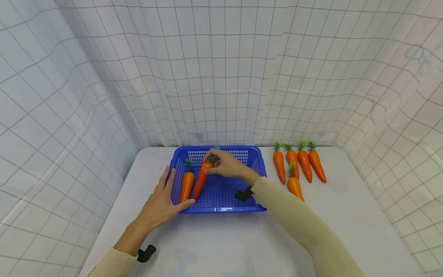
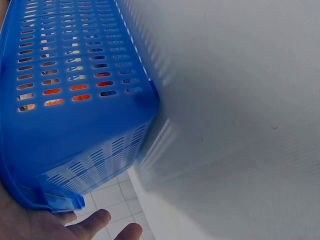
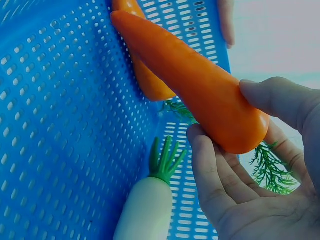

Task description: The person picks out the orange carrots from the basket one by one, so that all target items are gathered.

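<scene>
My right hand (image 1: 225, 163) pinches an orange carrot (image 3: 195, 80) near its thick leafy end, thumb on one side and fingers on the other. The carrot slants inside the blue basket (image 1: 221, 209), tip toward the front. A second carrot (image 1: 187, 187) lies beside it along the basket's left side, leaves to the back. The right wrist view also shows a white radish (image 3: 145, 212) with a green top in the basket. My left hand (image 1: 160, 206) rests at the basket's front left corner, thumb over the front rim and fingers stretched along the left side.
Several more carrots (image 1: 304, 165) lie on the white table (image 1: 332, 231) right of the basket, one (image 1: 295, 187) nearer the front, partly behind my right sleeve. White grid-patterned curtains (image 1: 221, 77) enclose the table at the back and sides.
</scene>
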`<state>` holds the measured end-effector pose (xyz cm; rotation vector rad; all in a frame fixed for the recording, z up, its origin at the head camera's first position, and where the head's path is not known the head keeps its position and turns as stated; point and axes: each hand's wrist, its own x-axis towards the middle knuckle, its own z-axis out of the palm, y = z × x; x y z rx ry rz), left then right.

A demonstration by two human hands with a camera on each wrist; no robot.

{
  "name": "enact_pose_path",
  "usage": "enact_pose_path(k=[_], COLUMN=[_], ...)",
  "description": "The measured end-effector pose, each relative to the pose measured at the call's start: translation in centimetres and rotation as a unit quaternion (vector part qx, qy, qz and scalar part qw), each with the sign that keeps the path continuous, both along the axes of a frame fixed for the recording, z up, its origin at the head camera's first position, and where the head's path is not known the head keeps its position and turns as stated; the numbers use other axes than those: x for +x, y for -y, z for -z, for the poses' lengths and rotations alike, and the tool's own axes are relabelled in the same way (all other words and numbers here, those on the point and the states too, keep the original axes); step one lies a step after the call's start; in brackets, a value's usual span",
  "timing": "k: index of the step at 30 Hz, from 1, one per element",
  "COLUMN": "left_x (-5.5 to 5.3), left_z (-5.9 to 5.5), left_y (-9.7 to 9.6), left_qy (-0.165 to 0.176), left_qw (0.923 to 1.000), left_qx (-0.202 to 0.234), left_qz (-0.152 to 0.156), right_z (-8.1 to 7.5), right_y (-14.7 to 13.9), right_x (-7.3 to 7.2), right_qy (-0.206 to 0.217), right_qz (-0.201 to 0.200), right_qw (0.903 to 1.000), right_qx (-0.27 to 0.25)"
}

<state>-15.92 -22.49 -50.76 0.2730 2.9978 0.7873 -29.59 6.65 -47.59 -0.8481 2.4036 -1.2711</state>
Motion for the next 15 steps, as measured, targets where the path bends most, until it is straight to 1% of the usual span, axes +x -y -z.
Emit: enact_pose_path(k=[15], left_x=[0.1], left_z=[-0.1], left_y=[0.0], left_qy=[0.001], left_qw=[1.0000], left_qx=[-0.002], left_qz=[-0.001], right_z=[-1.5], right_y=[-2.3], right_x=[0.9], right_qy=[-0.021], right_qz=[-0.006], right_qw=[0.9982], right_qx=[-0.056])
